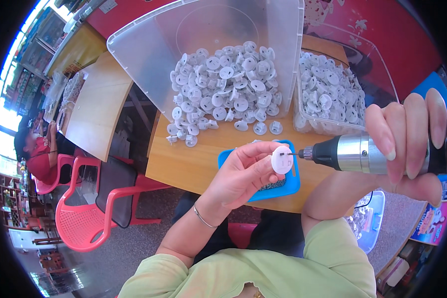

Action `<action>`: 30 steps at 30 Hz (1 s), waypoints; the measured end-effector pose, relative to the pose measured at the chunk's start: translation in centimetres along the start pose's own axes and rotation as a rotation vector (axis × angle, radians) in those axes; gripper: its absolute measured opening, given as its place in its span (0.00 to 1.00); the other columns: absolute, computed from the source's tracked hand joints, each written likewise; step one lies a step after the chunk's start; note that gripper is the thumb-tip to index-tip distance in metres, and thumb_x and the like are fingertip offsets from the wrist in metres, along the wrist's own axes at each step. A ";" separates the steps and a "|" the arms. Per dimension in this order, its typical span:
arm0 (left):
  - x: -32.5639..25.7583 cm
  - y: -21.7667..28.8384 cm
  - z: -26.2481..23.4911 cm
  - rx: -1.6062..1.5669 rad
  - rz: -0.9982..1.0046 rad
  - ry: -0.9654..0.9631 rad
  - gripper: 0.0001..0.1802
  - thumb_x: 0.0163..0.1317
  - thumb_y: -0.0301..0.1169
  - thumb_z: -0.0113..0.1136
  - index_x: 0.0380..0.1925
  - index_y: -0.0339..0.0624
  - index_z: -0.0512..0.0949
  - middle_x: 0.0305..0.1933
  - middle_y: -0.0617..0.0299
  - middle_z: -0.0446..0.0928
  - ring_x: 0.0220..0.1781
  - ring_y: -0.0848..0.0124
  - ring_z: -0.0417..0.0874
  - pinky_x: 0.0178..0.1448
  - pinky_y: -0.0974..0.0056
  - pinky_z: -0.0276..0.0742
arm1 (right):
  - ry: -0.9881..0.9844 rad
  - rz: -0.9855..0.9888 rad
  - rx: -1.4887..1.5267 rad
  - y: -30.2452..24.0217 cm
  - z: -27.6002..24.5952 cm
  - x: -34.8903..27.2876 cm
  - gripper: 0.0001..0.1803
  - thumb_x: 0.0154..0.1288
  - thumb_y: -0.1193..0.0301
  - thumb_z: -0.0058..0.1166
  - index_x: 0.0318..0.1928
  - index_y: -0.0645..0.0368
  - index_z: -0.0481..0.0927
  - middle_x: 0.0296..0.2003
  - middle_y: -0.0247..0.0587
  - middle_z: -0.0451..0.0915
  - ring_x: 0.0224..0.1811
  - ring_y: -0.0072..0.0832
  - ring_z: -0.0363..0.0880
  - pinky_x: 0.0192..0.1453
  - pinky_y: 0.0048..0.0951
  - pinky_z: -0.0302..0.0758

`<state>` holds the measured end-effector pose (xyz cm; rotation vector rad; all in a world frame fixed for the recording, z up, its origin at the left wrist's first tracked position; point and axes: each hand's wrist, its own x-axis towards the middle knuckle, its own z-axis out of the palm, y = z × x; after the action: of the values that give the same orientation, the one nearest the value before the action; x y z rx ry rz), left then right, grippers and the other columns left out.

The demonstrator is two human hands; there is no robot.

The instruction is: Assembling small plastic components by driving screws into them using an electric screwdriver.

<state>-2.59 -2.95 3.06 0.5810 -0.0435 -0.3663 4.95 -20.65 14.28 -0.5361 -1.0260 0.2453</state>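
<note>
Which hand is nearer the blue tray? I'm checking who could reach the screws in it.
Left. The left hand holds a white round part directly over the blue tray; the right hand grips the electric screwdriver off to the tray's right.

— What carries it all?
— A wooden table (193, 164). A heap of white round plastic parts (228, 89) lies on it.
— And around that heap?
— Just right of it, a clear tub (328, 94) of the same parts; near its front edge, a blue tray (288, 186).
</note>
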 end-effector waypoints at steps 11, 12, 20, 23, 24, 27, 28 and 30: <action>0.0 0.0 0.3 0.210 0.121 0.011 0.16 0.57 0.26 0.50 0.45 0.33 0.67 0.40 0.53 0.73 0.34 0.73 0.77 0.38 0.73 0.76 | 0.029 -0.036 0.025 0.0 0.0 -0.1 0.25 0.43 0.67 0.64 0.35 0.53 0.59 0.20 0.34 0.68 0.19 0.23 0.71 0.39 0.27 0.69; 0.0 0.0 0.3 0.248 0.144 0.018 0.15 0.57 0.25 0.50 0.45 0.33 0.67 0.40 0.53 0.73 0.34 0.72 0.77 0.38 0.73 0.76 | 0.032 -0.039 0.027 0.0 0.0 -0.1 0.25 0.43 0.67 0.64 0.35 0.53 0.59 0.20 0.34 0.68 0.19 0.23 0.71 0.39 0.27 0.69; 0.1 -0.1 0.6 0.354 0.222 0.040 0.15 0.57 0.27 0.52 0.44 0.33 0.69 0.38 0.57 0.74 0.34 0.75 0.76 0.38 0.73 0.74 | 0.054 -0.066 0.048 -0.7 -0.4 -0.6 0.25 0.44 0.66 0.63 0.35 0.54 0.59 0.20 0.35 0.67 0.19 0.23 0.71 0.38 0.27 0.70; 0.1 0.0 0.8 0.384 0.235 0.051 0.15 0.57 0.28 0.52 0.44 0.34 0.70 0.36 0.61 0.75 0.32 0.79 0.75 0.39 0.74 0.73 | 0.063 -0.076 0.054 -0.2 0.0 -0.3 0.25 0.44 0.66 0.63 0.36 0.54 0.59 0.20 0.35 0.67 0.19 0.23 0.71 0.38 0.27 0.70; 0.1 0.0 0.8 0.394 0.243 0.057 0.15 0.57 0.28 0.53 0.44 0.34 0.70 0.36 0.61 0.75 0.32 0.79 0.75 0.38 0.74 0.73 | 0.066 -0.079 0.056 -0.2 0.0 -0.3 0.25 0.44 0.66 0.63 0.36 0.54 0.59 0.20 0.35 0.67 0.19 0.23 0.71 0.38 0.27 0.70; 0.1 -0.1 0.8 0.410 0.246 0.059 0.15 0.57 0.28 0.52 0.44 0.34 0.70 0.36 0.61 0.75 0.32 0.79 0.75 0.38 0.74 0.73 | 0.075 -0.088 0.065 -0.4 -0.2 -0.5 0.25 0.44 0.66 0.63 0.36 0.54 0.59 0.20 0.35 0.67 0.19 0.23 0.71 0.38 0.27 0.70; 0.1 0.0 0.8 0.410 0.245 0.060 0.15 0.57 0.28 0.52 0.44 0.34 0.70 0.36 0.61 0.75 0.32 0.79 0.75 0.38 0.74 0.73 | 0.078 -0.092 0.068 -0.4 -0.2 -0.5 0.25 0.44 0.66 0.63 0.36 0.54 0.59 0.20 0.35 0.67 0.19 0.23 0.71 0.38 0.27 0.71; 0.2 0.0 0.9 0.394 0.228 0.063 0.15 0.57 0.27 0.52 0.45 0.34 0.70 0.36 0.61 0.75 0.33 0.79 0.75 0.38 0.74 0.73 | 0.085 -0.098 0.074 -0.2 -0.1 -0.4 0.25 0.44 0.66 0.62 0.36 0.54 0.59 0.20 0.35 0.67 0.19 0.23 0.71 0.38 0.27 0.71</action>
<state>-2.58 -3.50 3.81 0.9675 -0.1219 -0.1151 4.79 -21.03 14.05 -0.4245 -0.9542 0.1711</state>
